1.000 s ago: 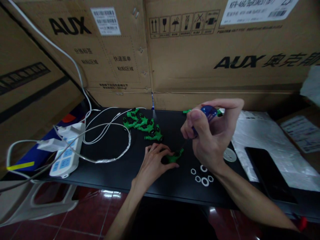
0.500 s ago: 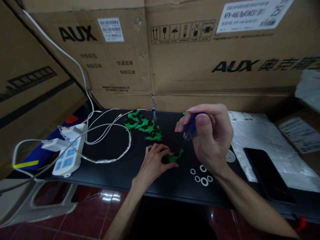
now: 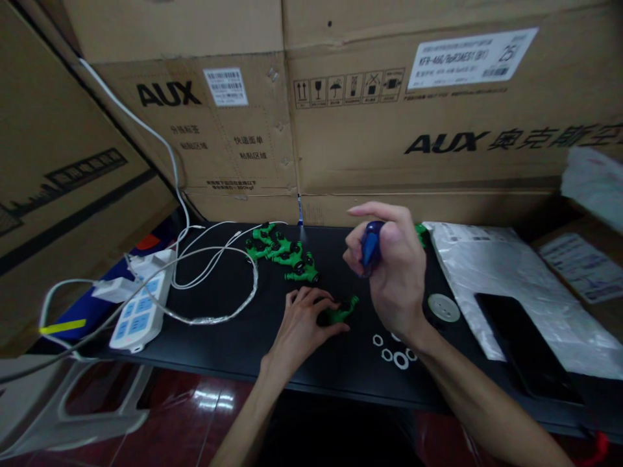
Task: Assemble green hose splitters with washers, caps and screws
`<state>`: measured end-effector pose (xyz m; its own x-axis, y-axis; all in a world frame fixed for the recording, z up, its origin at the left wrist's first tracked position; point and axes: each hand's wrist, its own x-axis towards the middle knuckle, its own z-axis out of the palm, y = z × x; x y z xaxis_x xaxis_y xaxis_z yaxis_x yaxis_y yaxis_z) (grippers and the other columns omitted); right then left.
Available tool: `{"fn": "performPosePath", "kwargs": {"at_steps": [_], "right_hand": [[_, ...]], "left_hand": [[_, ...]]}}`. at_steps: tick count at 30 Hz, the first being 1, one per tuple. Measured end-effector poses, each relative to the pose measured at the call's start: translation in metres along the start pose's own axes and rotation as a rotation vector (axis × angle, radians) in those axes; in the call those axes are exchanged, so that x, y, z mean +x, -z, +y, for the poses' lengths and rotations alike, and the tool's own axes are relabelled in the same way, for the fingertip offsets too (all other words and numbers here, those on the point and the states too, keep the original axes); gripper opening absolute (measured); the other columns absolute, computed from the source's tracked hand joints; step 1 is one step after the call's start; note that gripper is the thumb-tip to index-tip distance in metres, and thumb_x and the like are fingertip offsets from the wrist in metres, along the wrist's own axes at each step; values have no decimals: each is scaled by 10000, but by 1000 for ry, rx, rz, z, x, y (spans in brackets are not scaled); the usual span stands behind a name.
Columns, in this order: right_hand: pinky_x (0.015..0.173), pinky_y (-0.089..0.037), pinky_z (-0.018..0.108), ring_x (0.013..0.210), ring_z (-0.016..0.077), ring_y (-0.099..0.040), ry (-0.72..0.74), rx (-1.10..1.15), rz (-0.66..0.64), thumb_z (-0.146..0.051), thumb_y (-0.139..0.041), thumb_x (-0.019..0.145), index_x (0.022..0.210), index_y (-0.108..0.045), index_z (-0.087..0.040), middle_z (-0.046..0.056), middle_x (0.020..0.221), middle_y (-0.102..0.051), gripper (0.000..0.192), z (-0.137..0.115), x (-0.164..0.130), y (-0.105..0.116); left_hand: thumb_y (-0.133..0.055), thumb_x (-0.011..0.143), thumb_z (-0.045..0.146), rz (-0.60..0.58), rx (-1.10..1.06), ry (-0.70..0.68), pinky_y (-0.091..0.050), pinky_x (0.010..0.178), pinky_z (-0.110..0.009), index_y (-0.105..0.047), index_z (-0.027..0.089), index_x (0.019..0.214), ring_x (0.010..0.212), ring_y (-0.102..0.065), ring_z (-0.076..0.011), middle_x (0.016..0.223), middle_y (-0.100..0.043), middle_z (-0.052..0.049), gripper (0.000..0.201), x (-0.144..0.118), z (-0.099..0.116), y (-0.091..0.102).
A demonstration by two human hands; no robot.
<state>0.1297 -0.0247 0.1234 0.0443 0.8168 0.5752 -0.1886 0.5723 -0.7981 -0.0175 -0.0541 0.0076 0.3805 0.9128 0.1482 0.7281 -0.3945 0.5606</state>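
Note:
My left hand (image 3: pixel 302 324) rests on the black tabletop, its thumb and fingers closed around a green branched fitting (image 3: pixel 342 314) that is partly hidden by them. Above and to the right, my right hand (image 3: pixel 400 279) is wrapped round the blue handle of a screwdriver (image 3: pixel 371 250). Its shaft points down toward the fitting, but the tip is too dark to make out. Several more green fittings with black parts (image 3: pixel 302 267) lie in a cluster beyond my left hand. White rings and nuts (image 3: pixel 401 360) lie below my right wrist.
A white power strip (image 3: pixel 141 318) with plugs and white cables (image 3: pixel 253 279) occupies the left side. To the right are a round pale disc (image 3: pixel 444 307), a silvery bag (image 3: pixel 467 272) and a black phone (image 3: pixel 525 344). Large cardboard boxes (image 3: pixel 350 155) stand along the back.
The view has tilted slightly upward. My right hand has turned, with the index finger now extended and the screwdriver handle more upright. My left hand stays on the fitting.

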Motion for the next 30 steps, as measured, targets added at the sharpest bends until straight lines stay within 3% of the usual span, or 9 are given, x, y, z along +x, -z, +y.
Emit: {"fn": "performPosePath", "kwargs": {"at_steps": [3,8,12,15,17,22,24,26,30], "right_hand": [[518,-393,261,566,94,-481,-79,207,-223,-359,-453,1049,1050,-642,-168,-20,720,-531,268,3,4,15],[496,-499,271,534,121,-582,-239,664,-790,-281,-528,985,1036,-577,-203,-7,742,-640,106,3,25,33],[460,-517,307,484,155,-599,-307,676,-1046,-354,-536,947,897,-618,-154,36,662,-643,222,1,46,35],[363,-341,206,380,83,-401,-324,641,-939,-387,-544,943,724,-578,-161,-34,513,-476,316,3,50,30],[360,-220,169,394,52,-267,-313,620,-749,-364,-546,957,701,-530,-181,-79,508,-359,316,5,44,23],[377,-277,182,417,57,-336,-94,121,139,-315,-583,968,752,-535,-202,-74,553,-398,249,6,21,-1],[411,-358,198,441,65,-431,0,-66,328,-312,-574,983,789,-555,-208,-60,594,-473,220,7,16,-7],[420,-378,208,444,65,-450,20,-83,299,-328,-578,987,847,-580,-211,-58,627,-503,183,9,16,-9],[409,-308,199,441,55,-348,-139,217,-108,-393,-599,968,994,-615,-205,-81,623,-417,190,10,24,5]], "left_hand": [[-831,766,496,16,-2,-10,-351,965,-439,-746,284,1016,1140,-577,-259,1158,-716,1,338,0,-1,0],[-837,758,497,19,-11,-26,-356,981,-431,-749,284,1032,1156,-577,-265,1134,-728,-4,358,0,-5,-2],[-830,762,500,6,-30,-32,-348,995,-424,-747,291,1033,1161,-577,-254,1139,-731,4,353,1,-5,-1],[-825,761,507,17,-24,-35,-350,989,-411,-743,286,1026,1145,-583,-238,1158,-719,5,354,1,-4,0],[-821,763,514,18,-20,-32,-351,984,-410,-744,282,1022,1141,-583,-237,1166,-716,-1,356,1,-3,0],[-827,766,503,24,-12,-23,-339,993,-413,-744,284,1028,1148,-580,-233,1167,-712,7,352,0,-2,-1],[-836,760,492,19,-8,-12,-336,999,-422,-743,286,1026,1154,-578,-240,1164,-713,4,349,0,-2,-2],[-836,761,488,16,-2,-8,-337,1006,-435,-742,281,1021,1160,-576,-254,1162,-716,-8,346,0,-2,-2],[-828,769,492,25,-3,-25,-348,1000,-435,-739,271,1029,1162,-579,-260,1169,-715,-16,353,0,-1,-2]]}}
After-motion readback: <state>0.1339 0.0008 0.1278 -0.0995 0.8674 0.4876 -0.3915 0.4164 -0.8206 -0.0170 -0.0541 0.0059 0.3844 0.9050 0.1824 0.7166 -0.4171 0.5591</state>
